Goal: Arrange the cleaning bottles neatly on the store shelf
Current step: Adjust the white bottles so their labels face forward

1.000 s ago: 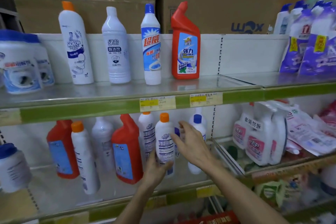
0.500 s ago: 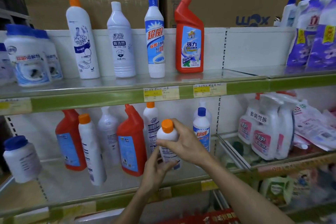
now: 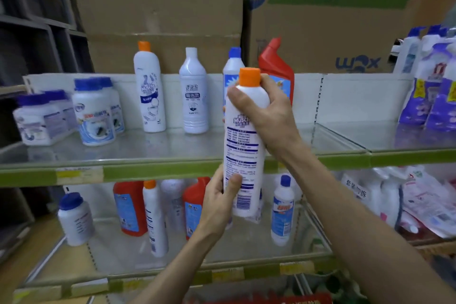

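A tall white bottle with an orange cap (image 3: 243, 145) is held upright in front of the upper shelf's green edge (image 3: 153, 171). My right hand (image 3: 274, 111) wraps its neck just under the cap. My left hand (image 3: 219, 200) grips its lower body from the left. On the upper shelf stand a matching orange-capped bottle (image 3: 149, 91), a plain white bottle (image 3: 193, 94), a blue-capped bottle (image 3: 232, 64) and a red angled-neck bottle (image 3: 275, 61), the last two partly hidden by the held one.
Blue-lidded white tubs (image 3: 95, 111) sit at the upper shelf's left. The lower shelf (image 3: 222, 269) holds red bottles (image 3: 128, 207), an orange-capped bottle (image 3: 154, 219), a blue-capped bottle (image 3: 282, 210) and a tub (image 3: 74, 217). Purple pouches (image 3: 431, 91) are at right. Cardboard boxes (image 3: 162, 15) stand behind.
Both hands have lifted the orange-capped bottle from the lower shelf up to the level of the upper shelf. The view has tilted upward.
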### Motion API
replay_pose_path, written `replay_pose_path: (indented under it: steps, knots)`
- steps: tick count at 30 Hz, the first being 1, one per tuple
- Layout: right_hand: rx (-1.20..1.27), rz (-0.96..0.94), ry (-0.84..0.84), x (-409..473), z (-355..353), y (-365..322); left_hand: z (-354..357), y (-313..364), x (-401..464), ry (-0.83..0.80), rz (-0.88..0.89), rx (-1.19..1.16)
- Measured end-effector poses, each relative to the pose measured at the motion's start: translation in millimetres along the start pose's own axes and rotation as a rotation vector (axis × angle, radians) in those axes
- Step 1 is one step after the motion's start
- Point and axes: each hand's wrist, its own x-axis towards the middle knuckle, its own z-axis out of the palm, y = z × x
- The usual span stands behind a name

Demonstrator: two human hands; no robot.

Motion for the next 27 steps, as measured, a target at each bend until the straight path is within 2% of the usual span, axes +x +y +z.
replay_pose_path:
  steps: [2, 4, 6, 8, 10, 12, 14, 15, 17, 18, 20, 23, 27]
  knots:
    - [0.283, 0.122, -0.160, 23, 8, -13, -4, 23, 11, 0.004, -0.043, -0.098]
    - [0.476, 0.237, -0.274, 40, 21, -25, -10, 44, 21, -0.045, -0.160, -0.278]
    - [0.531, 0.287, -0.277, 52, 36, -31, -17, 60, 26, -0.131, -0.305, -0.455]
    - [0.462, 0.287, -0.171, 60, 51, -34, -29, 70, 28, -0.132, -0.363, -0.494]
    - [0.258, 0.253, 0.010, 63, 66, -36, -41, 75, 30, -0.068, -0.303, -0.312]
    - [0.043, 0.186, 0.153, 63, 81, -38, -50, 81, 28, -0.016, -0.176, -0.003]
    - [-0.058, 0.150, 0.143, 64, 94, -38, -59, 85, 26, -0.004, -0.121, 0.122]
    - [-0.048, 0.152, 0.095, 64, 100, -40, -65, 87, 25, -0.014, -0.128, 0.066]
    - [0.081, 0.187, -0.003, 67, 106, -44, -76, 95, 23, -0.108, -0.220, -0.247]
    - [0.177, 0.219, -0.051, 69, 108, -46, -81, 99, 22, -0.190, -0.271, -0.413]
    - [0.356, 0.300, -0.146, 69, 113, -48, -90, 102, 21, -0.371, -0.333, -0.587]
    - [0.447, 0.345, -0.179, 67, 121, -46, -99, 104, 24, -0.534, -0.352, -0.643]
    - [0.426, 0.350, -0.140, 66, 126, -42, -109, 104, 25, -0.580, -0.339, -0.626]
